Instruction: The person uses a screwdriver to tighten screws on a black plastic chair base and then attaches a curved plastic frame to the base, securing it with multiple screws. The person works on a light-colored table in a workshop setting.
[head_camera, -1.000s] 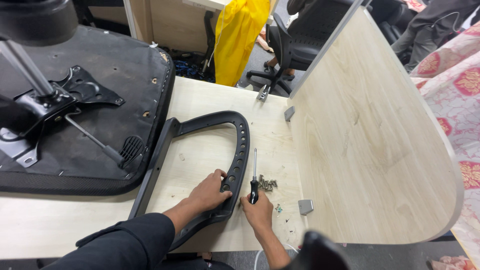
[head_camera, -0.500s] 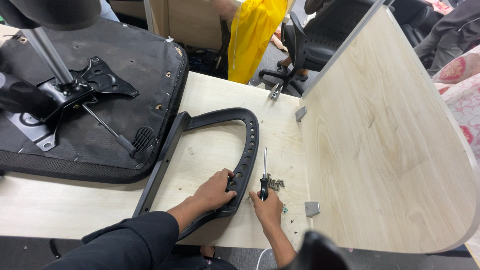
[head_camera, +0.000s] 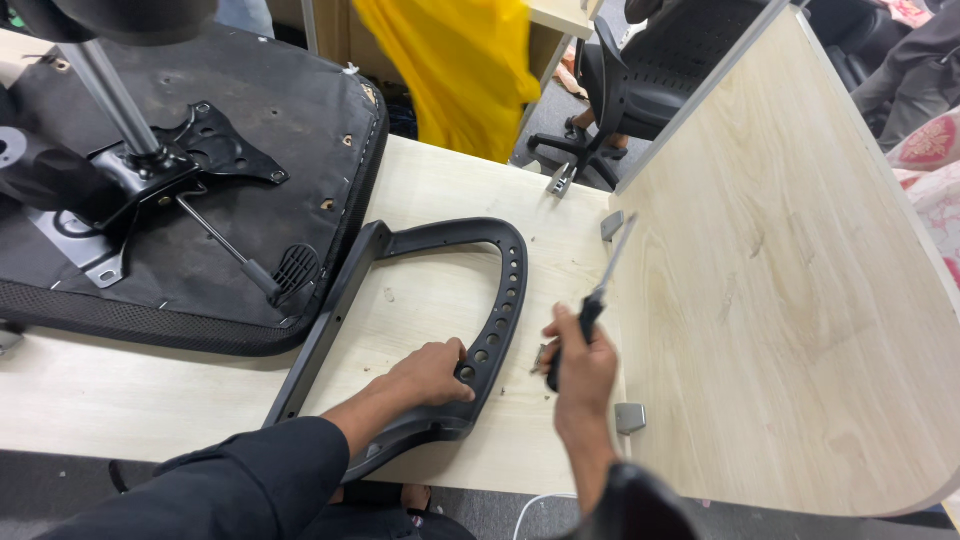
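Near edge of the bench (head_camera: 120, 390): the left hand (head_camera: 430, 372) is clamped on the near right bend of a black armrest frame (head_camera: 505, 290), which lies flat on the bench. Just right of it, the right hand (head_camera: 583, 362) is clamped on a screwdriver (head_camera: 598, 295), its shaft pointing away and up. Far left, an upturned black chair seat (head_camera: 300, 130) rests on the bench. A pale wooden panel (head_camera: 790, 270) stands to the right.

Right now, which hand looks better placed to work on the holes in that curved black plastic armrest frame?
Probably the right hand: it grips the screwdriver beside the holes, while the left hand steadies the curved black plastic armrest frame.
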